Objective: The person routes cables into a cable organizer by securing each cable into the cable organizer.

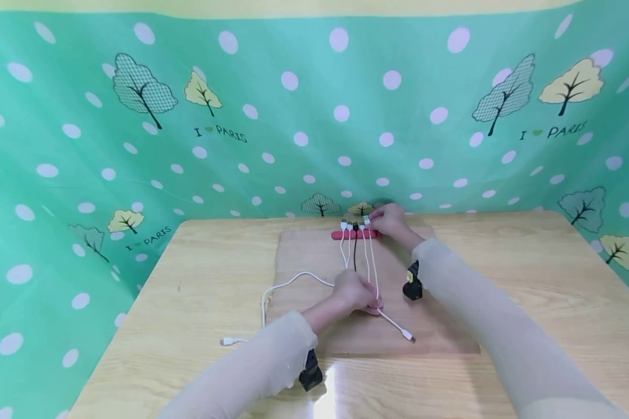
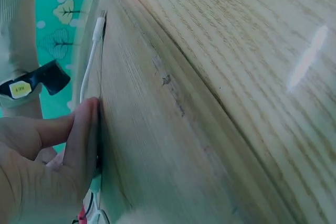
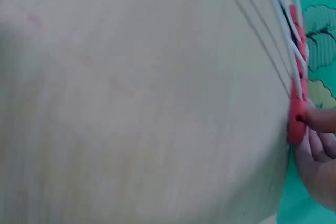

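Observation:
A red cable holder [image 1: 337, 235] lies near the far table edge, with several white cables and one black cable [image 1: 354, 256] set across it. My right hand [image 1: 390, 220] pinches a white USB plug [image 1: 367, 220] at the holder's right end. In the right wrist view, its thumb [image 3: 321, 120] is right at the end of the red holder [image 3: 297, 129], and the plug is hidden. My left hand [image 1: 353, 291] pinches a white cable [image 1: 390, 318] lower down. That cable's small connector [image 1: 407, 335] sticks out past the fingertips; the left wrist view shows the same connector [image 2: 98, 24].
A thin brown board [image 1: 304, 250] lies under the holder and cables on the wooden table [image 1: 209, 273]. Another white cable [image 1: 288, 282] loops off to the left, its connector [image 1: 229, 341] on the table. A green patterned curtain [image 1: 272, 134] hangs behind.

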A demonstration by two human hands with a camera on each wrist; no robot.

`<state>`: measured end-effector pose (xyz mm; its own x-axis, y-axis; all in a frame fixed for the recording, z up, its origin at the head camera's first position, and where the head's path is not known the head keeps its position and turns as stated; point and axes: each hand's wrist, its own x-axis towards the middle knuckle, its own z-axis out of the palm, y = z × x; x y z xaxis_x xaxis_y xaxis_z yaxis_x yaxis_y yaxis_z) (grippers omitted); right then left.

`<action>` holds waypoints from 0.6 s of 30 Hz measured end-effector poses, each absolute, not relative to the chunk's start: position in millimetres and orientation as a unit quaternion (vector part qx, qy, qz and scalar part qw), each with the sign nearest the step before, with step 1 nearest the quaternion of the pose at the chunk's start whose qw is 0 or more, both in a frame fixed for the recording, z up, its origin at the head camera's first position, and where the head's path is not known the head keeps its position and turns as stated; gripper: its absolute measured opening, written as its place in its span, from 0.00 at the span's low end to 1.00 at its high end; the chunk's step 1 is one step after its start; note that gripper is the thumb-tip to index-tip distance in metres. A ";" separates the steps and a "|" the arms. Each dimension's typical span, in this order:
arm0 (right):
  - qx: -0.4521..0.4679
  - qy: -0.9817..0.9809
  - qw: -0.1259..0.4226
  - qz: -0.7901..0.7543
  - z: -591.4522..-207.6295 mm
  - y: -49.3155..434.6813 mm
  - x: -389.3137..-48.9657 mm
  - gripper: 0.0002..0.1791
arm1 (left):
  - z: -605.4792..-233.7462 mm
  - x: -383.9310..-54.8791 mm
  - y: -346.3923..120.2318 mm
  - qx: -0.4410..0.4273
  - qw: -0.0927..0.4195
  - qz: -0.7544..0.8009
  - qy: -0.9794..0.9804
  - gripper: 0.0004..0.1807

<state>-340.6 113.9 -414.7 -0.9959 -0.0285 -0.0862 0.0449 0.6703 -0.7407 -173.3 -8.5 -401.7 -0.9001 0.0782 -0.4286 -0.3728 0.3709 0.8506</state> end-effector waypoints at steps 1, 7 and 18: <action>0.015 0.908 0.060 -0.414 -415.6 115.1 -340.7 0.17 | -402.8 -172.4 -8.7 -0.093 0.210 0.555 0.799 0.05; 0.048 0.888 0.087 -0.449 -411.9 119.7 -340.0 0.18 | -404.5 -171.2 -8.7 -0.080 0.217 0.572 0.787 0.04; 0.089 0.823 0.110 -0.550 -419.6 123.9 -338.8 0.26 | -407.5 -170.9 -17.3 -0.039 0.181 0.527 0.830 0.04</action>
<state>-338.8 123.9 -419.6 -0.9598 0.0258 -0.2795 0.2680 0.3797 -0.8854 -170.9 -17.3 -407.5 -0.9310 0.1256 -0.3426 -0.2566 0.4422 0.8594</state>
